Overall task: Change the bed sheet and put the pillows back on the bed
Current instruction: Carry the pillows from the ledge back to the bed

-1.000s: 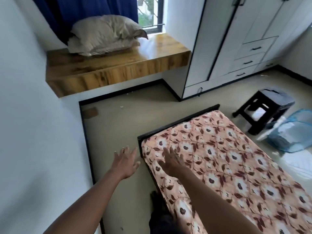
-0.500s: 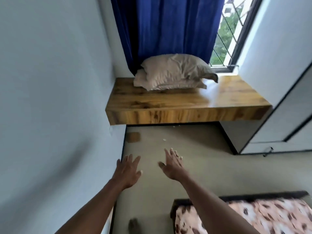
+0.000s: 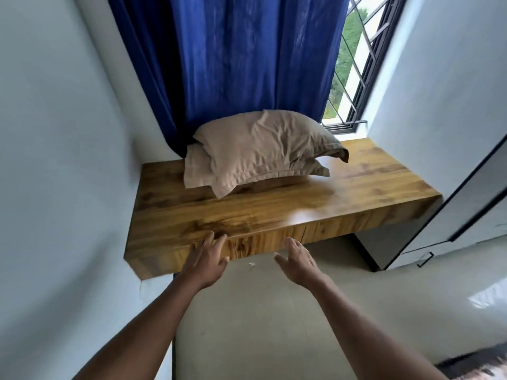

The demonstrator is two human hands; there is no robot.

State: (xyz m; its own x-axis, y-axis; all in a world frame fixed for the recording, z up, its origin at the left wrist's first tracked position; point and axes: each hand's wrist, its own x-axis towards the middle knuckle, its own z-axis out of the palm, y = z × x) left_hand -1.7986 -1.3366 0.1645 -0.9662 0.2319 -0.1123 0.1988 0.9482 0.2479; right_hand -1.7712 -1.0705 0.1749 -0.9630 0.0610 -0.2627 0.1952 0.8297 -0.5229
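Observation:
Two beige pillows are stacked on a wooden ledge (image 3: 274,212) under the window, the top pillow (image 3: 263,146) lying over the lower pillow (image 3: 196,171). My left hand (image 3: 205,259) and my right hand (image 3: 299,260) are both stretched forward, empty, fingers spread, in front of the ledge's front edge and well short of the pillows. A corner of the bed (image 3: 477,366) with its floral sheet shows at the bottom right.
A blue curtain (image 3: 233,58) hangs behind the pillows, with a barred window (image 3: 354,69) to its right. A white wall (image 3: 55,187) runs along the left. A white wardrobe (image 3: 477,198) stands on the right. Bare floor (image 3: 260,325) lies between bed and ledge.
The view has swung from the bed up to the ledge and moved closer. Both empty hands have advanced toward the ledge and the pillows.

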